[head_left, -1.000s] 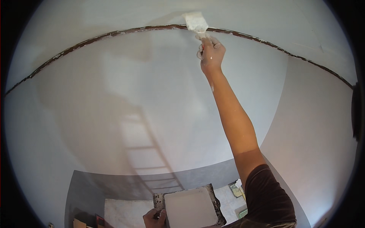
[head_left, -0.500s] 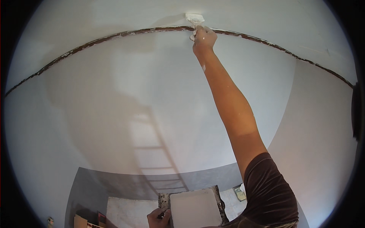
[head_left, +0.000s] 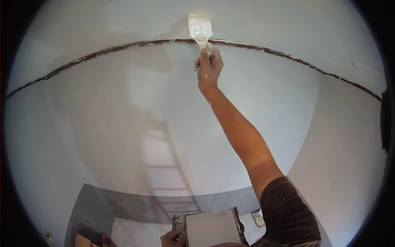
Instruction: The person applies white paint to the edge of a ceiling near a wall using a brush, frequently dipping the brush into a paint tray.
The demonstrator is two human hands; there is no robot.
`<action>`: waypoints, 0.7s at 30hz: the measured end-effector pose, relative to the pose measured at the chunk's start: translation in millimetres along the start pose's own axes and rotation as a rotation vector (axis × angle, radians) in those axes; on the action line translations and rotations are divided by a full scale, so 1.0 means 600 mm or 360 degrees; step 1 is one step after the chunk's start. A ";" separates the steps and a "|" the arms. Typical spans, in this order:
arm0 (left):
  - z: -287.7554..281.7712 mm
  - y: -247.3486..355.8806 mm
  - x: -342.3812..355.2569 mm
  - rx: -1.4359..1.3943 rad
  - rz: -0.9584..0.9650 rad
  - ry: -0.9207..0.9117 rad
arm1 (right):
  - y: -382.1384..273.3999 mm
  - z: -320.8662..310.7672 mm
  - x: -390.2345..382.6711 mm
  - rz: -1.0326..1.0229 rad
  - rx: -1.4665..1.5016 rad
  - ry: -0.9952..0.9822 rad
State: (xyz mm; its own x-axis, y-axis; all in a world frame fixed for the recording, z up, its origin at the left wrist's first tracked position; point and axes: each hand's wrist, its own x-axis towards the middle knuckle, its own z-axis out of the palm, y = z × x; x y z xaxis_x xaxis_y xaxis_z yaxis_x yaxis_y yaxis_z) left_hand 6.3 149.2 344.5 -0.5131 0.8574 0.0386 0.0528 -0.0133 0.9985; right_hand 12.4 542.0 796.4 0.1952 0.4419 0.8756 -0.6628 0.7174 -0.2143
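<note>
My right hand (head_left: 209, 68) is raised high, its fingers closed round the handle of a wide flat paintbrush (head_left: 200, 29) coated in white. The brush head points up, its tip at the pale ceiling (head_left: 263, 24) just beyond a rough brown strip (head_left: 123, 48) where wall and ceiling meet. White smears mark my fingers and forearm. Low in the view, my left hand (head_left: 173, 238) is closed at the speckled, paint-crusted edge (head_left: 179, 222) beside a square pale container (head_left: 213, 227). Exactly what its fingers grip is partly hidden.
The pale wall (head_left: 230, 123) carries my shadow and a ladder's shadow (head_left: 170, 164). A grey band (head_left: 135, 201) runs along its foot. Cardboard boxes (head_left: 83, 240) sit at lower left. A dark object (head_left: 386, 121) stands out at the right edge.
My right hand and the paintbrush have shifted left and slightly down in view, showing more of the brush. The whole view has tilted a little; my left hand keeps its place at the edge.
</note>
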 end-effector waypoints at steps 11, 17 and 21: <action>-0.009 0.018 0.008 0.0251 0.0178 -0.0039 | 0.148 -0.013 0.056 0.0427 0.0018 0.0208; -0.007 0.001 0.011 0.0233 0.0025 -0.0036 | 0.140 -0.035 0.095 0.0635 -0.0063 0.0184; -0.004 0.026 0.007 0.0375 0.0195 0.0062 | 0.050 0.031 0.131 0.0768 0.0132 0.0143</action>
State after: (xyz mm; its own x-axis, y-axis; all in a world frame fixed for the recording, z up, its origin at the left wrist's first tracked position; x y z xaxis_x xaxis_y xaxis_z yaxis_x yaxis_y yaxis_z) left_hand 3.0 151.2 360.5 -0.5229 0.8364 0.1645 0.3124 0.0084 0.9499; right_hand -5.8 588.4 866.6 -0.0890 0.7604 0.6434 -0.7475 0.3759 -0.5476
